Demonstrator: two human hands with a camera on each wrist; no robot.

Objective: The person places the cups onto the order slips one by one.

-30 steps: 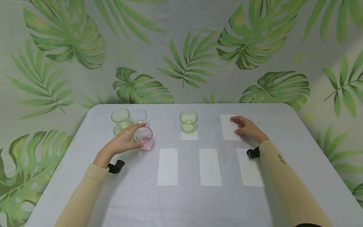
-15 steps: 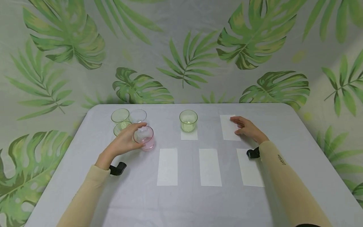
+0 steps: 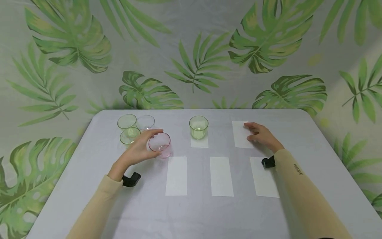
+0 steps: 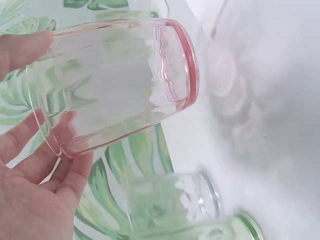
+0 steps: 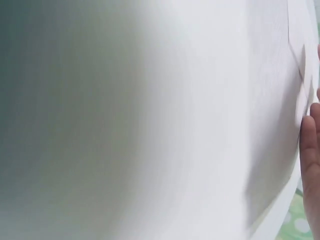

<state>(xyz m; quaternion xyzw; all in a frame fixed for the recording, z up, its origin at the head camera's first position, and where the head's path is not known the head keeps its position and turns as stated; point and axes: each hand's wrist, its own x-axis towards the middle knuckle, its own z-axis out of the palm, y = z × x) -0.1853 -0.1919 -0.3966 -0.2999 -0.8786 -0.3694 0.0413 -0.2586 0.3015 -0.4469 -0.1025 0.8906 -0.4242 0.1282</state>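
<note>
One pink glass (image 3: pixel 162 148) in my left hand (image 3: pixel 138 150), gripped near the rim: thumb on the near side, fingers round the far side, gap between them just as wide as the glass. Rim faces up in the head view; base looks lifted off the white cloth (image 3: pixel 149 214) going by the left wrist view, small tilt can't be told. Glass sits left of centre, just behind and left of the left near sheet (image 3: pixel 176 176).

My right hand (image 3: pixel 263 137) holds nothing; fingers loosely bent, thumb well apart from them, over the right edge of the far right sheet (image 3: pixel 239 135). Touching it or not, can't tell; the right wrist view is mostly blurred.

Step in hand, my call: shifting the pink glass away from the group at the left, i.e. back green glass (image 3: pixel 126 122), front green glass (image 3: pixel 129 136) and clear glass (image 3: pixel 146 122). Lone green glass (image 3: pixel 198 128) stands upright on the far middle sheet (image 3: pixel 199 144), so a sheet under each glass seems likely.

Next move calls for, I'd judge: hold the rim pinch, base high enough to pass, no knock on the lone glass, then level set-down before letting go. Right hand can wait.
</note>
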